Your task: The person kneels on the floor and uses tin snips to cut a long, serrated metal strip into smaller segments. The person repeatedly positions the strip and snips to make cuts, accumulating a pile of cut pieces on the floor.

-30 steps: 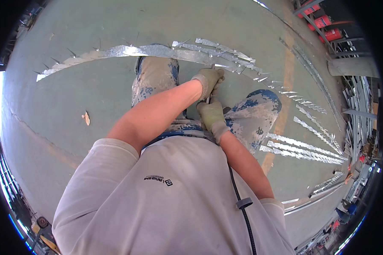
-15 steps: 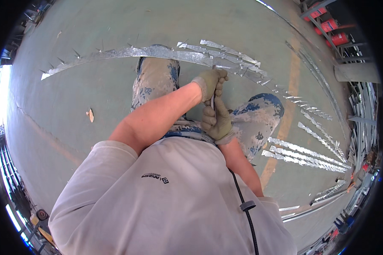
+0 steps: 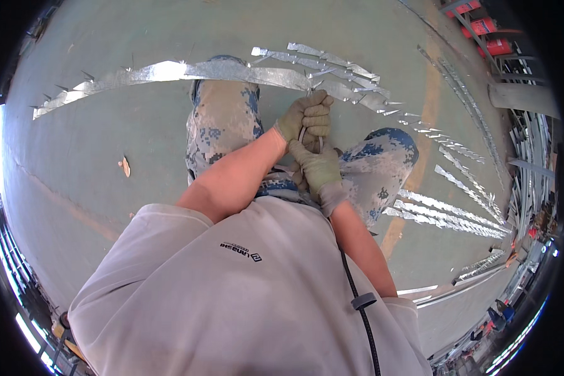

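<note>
A long shiny sheet-metal strip (image 3: 138, 76) with upright pointed spikes lies across in front of my knees. My left hand (image 3: 306, 118), in a greenish work glove, is closed at the strip's near edge, around the upper part of a plier-like two-handled tool (image 3: 302, 134). Just below it my right hand (image 3: 318, 166), gloved the same way, is closed about the lower ends of the handles. The two handles show slightly apart between my hands. My left fingers hide the tool's head, so whether it bites the metal I cannot tell.
Shorter spiked strips (image 3: 332, 59) lie beyond the long one. More jagged strips (image 3: 448, 216) are fanned out on the floor at the right. Red cylinders (image 3: 479, 27) stand on a rack at the far right, near stacked metal lengths (image 3: 536, 156). A dry leaf (image 3: 125, 166) lies left.
My right hand has turned over on the tool, from palm up to knuckles up. The handles now show apart. My left hand has shifted slightly left and nearer to me.
</note>
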`<control>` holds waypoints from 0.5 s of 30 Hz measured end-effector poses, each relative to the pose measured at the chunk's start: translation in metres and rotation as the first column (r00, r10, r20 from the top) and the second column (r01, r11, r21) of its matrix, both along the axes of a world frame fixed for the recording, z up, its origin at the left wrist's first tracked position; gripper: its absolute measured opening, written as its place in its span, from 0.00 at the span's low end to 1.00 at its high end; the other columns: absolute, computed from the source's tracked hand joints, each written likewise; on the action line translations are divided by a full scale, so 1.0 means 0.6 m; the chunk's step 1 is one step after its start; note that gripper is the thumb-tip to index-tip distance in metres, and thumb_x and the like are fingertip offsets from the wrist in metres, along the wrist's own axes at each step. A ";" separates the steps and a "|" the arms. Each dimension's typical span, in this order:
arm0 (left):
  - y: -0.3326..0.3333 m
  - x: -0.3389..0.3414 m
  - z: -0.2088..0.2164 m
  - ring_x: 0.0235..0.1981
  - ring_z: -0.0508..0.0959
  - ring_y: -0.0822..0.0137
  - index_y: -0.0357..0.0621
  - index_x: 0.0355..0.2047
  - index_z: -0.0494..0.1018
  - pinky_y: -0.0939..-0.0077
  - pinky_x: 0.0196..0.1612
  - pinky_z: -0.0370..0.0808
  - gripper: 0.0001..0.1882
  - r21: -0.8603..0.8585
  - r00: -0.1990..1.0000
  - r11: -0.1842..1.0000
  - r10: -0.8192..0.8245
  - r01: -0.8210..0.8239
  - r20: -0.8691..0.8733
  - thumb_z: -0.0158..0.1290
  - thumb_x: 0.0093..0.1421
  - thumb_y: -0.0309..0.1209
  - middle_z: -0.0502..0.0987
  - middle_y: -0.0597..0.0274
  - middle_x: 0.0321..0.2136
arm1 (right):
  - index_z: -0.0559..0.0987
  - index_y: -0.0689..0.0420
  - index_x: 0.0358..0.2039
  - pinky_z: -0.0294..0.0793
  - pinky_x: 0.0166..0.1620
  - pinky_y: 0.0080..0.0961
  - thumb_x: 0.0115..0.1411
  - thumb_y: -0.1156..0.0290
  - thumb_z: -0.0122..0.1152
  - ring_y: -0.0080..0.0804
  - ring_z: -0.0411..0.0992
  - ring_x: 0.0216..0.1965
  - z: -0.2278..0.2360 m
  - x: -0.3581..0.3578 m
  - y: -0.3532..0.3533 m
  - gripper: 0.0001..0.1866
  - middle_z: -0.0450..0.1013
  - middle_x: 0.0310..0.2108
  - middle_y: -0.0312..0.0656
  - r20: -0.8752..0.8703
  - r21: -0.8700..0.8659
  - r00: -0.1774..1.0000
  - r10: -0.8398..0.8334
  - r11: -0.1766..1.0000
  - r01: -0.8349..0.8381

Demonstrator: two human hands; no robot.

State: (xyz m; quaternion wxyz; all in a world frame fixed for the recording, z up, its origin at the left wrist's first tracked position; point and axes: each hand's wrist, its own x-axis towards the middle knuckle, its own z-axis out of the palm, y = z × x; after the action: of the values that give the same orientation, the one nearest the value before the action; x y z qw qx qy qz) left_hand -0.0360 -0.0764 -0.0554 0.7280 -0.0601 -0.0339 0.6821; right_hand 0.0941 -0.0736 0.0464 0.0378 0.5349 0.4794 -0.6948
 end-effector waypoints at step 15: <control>-0.002 -0.009 0.020 0.13 0.58 0.81 0.43 0.39 0.73 0.81 0.20 0.60 0.16 0.072 0.999 0.997 -0.036 0.037 -0.007 0.46 0.75 0.42 0.57 0.78 0.14 | 0.77 0.53 0.34 0.64 0.19 0.20 0.63 0.61 0.68 0.22 0.70 0.19 -0.005 0.015 0.008 0.11 0.75 0.25 0.36 -0.110 -0.420 0.986 -0.125 0.905 0.068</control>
State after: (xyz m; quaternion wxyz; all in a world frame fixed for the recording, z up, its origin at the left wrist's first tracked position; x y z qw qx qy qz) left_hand -0.0416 -0.0775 -0.0436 0.7421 -0.0323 -0.0553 0.6672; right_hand 0.1030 -0.0686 0.0431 0.0837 0.4896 0.2953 -0.8161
